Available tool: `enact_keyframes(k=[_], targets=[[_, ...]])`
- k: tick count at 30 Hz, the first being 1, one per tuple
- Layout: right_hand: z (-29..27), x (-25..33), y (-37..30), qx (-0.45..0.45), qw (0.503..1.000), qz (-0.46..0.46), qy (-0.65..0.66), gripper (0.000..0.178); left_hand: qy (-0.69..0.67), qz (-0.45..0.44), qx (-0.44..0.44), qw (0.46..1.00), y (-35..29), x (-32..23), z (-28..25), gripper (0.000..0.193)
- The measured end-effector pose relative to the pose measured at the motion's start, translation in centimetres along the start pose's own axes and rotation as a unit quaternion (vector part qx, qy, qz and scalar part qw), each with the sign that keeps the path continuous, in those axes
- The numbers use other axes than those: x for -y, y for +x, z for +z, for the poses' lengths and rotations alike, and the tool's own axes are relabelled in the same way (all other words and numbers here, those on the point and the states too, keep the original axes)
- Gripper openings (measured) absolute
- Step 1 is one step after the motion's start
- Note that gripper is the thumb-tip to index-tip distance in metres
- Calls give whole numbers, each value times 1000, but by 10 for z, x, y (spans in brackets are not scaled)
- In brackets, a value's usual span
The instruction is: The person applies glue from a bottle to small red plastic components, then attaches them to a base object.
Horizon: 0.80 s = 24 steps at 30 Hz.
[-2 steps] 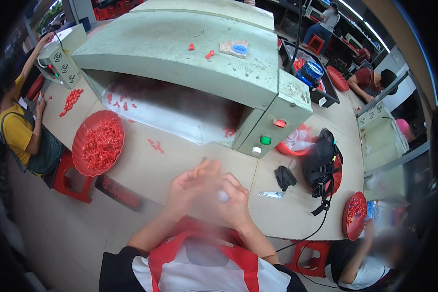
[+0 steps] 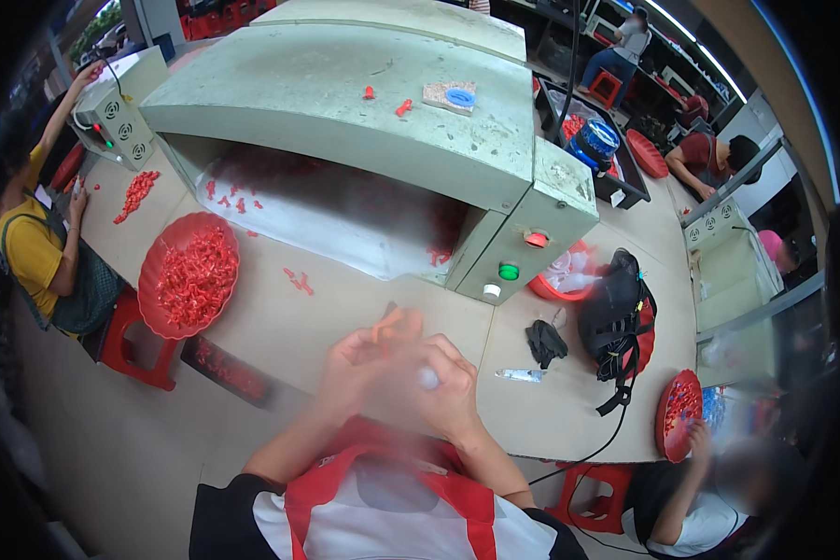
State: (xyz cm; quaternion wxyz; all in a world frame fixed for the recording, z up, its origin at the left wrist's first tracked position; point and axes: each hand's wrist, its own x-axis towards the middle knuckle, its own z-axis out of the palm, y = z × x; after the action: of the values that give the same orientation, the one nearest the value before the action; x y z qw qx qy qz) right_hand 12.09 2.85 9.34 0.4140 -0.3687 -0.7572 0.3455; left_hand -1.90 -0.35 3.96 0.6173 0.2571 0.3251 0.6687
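Observation:
My left hand (image 2: 349,362) is closed on a small orange-red piece (image 2: 399,324), raised over the near side of the table. Closed as well, my right hand (image 2: 450,383) grips a slim tool with a rounded whitish end (image 2: 428,377); haze over the picture hides its kind. Both hands are close together, fingertips near the orange-red piece. A few small red pieces (image 2: 299,281) lie on the table beyond my left hand. To the left stands a red scalloped bowl (image 2: 149,271) heaped with small red pieces (image 2: 196,278).
Ahead is a pale green conveyor machine (image 2: 336,103) with red pieces on its white belt (image 2: 289,233). At right lie a black backpack (image 2: 611,313), a black cloth (image 2: 545,343) and a tube (image 2: 520,375). Co-workers sit left (image 2: 42,252) and lower right (image 2: 686,504).
My hands hold almost the same pose. At the lower right, the co-worker's hand has shifted slightly left, to the edge of a red bowl.

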Motion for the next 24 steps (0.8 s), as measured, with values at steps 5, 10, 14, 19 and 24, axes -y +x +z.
enact_keyframes(k=[5,10,14,19,24], targets=[[-5,0,-5,-5,1000,1,-5,23,21,-12,25,999,-5,0,2,21],[-25,-18,3,82,993,53,-64,17,49,6,23,999,3,-5,1,29],[-39,-31,5,-46,979,100,-172,13,141,82,30,986,5,-18,11,30],[-44,-35,-3,-56,988,85,-120,18,237,127,25,963,0,-15,22,29],[-36,-34,-8,-24,985,148,88,16,351,214,22,911,-7,-15,35,27]])
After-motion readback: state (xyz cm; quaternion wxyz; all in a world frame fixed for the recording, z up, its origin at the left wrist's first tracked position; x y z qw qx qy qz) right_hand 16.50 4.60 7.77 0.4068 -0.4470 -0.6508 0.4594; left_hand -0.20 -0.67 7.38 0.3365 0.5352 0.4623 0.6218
